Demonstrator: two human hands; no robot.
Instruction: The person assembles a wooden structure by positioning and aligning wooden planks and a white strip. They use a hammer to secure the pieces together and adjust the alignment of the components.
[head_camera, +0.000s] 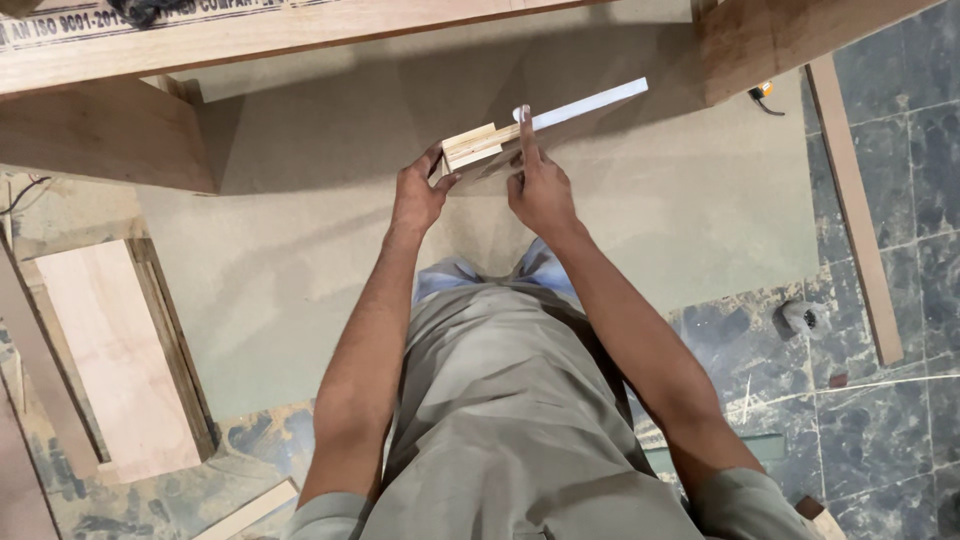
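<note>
Hands, left (418, 195) and right (540, 185), gripping a white-edged wooden piece (520, 135) above bare board floor (300, 260).

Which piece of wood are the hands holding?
The small layered wood block with the white strip sticking out. The left hand and right hand hold it; the long slat lies untouched on the floor.
</note>
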